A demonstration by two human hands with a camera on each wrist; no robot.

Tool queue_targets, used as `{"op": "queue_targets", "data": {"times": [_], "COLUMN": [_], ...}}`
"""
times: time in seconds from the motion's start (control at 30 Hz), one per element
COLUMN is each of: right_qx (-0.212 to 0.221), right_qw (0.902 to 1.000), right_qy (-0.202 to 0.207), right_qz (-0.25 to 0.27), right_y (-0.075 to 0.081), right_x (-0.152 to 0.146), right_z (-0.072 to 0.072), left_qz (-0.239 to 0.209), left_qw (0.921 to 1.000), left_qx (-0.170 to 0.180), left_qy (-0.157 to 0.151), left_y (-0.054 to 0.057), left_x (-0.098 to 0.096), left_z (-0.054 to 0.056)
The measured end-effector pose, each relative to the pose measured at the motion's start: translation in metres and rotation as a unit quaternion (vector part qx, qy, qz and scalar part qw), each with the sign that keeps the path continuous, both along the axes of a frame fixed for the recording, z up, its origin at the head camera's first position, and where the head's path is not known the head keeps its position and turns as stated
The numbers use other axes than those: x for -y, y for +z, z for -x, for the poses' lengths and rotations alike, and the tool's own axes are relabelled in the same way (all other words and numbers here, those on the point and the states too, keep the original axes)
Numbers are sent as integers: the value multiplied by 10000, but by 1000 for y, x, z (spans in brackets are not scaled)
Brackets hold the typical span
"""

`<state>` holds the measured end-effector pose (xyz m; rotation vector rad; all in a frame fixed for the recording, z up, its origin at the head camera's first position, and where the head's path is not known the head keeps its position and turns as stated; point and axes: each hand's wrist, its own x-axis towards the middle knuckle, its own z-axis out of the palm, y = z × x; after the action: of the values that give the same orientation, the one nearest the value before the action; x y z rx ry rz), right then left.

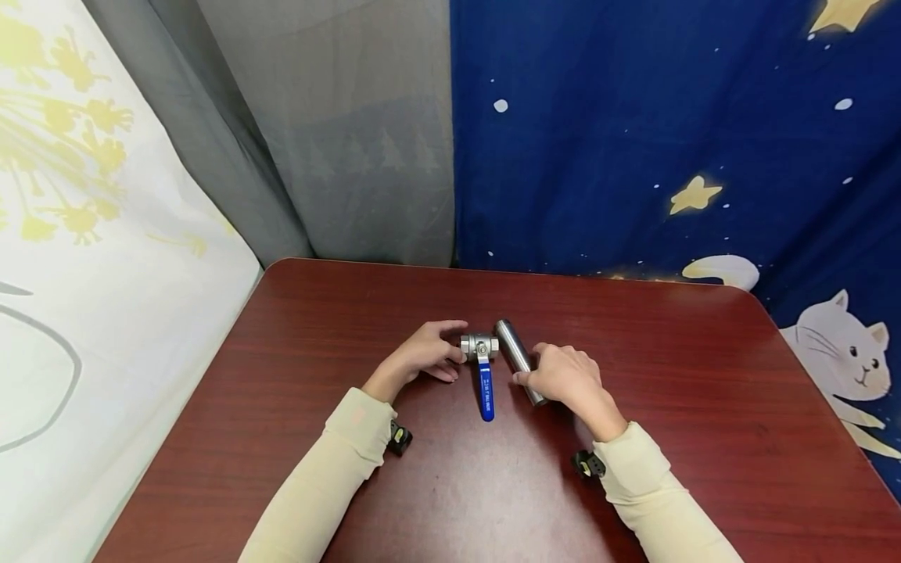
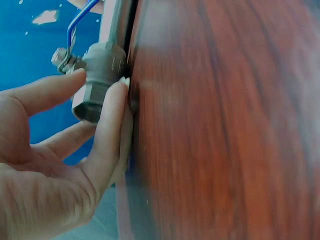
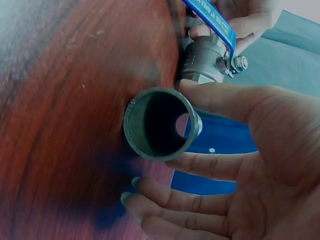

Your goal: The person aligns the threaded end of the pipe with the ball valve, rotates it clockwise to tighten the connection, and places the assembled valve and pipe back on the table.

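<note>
A metal ball valve (image 1: 473, 341) with a blue lever handle (image 1: 486, 393) lies on the table, the lever toward the person. My left hand (image 1: 425, 350) pinches the valve's left end; in the left wrist view the thumb and a finger lie on either side of its open hexagonal end (image 2: 86, 102). Just right of the valve, a plain steel pipe (image 1: 515, 346) lies at a slant. My right hand (image 1: 565, 377) holds it near its closer end, thumb on one side and fingers on the other. The right wrist view looks into the hollow pipe (image 3: 131, 125).
Both things lie on a reddish-brown wooden table (image 1: 352, 305) with rounded far corners. Behind it hang a grey curtain (image 1: 366, 156) and a blue one (image 1: 598, 156) with stars and a cat. A white patterned cloth (image 1: 84, 274) hangs along the left side.
</note>
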<state>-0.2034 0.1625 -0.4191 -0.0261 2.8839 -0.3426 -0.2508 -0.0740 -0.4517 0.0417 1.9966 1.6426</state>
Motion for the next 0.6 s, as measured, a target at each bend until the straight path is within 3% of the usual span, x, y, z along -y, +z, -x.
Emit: {"op": "queue_targets", "data": {"times": [0.33,0.6], "right_qx": [135,160], "right_qw": [9990,9989], "right_qy": [-34,-73], "right_qz": [-436,-437], "right_y": [-3,-3], "right_x": [10,8], "right_z": [-2,0], "left_qz": [1052,1159], "left_qw": [9924,9896], "left_qx": [-500,-709], "left_qy": [388,467], "left_y": [0,-3], "left_x": [-17,-17], "left_z": [-4,-3]}}
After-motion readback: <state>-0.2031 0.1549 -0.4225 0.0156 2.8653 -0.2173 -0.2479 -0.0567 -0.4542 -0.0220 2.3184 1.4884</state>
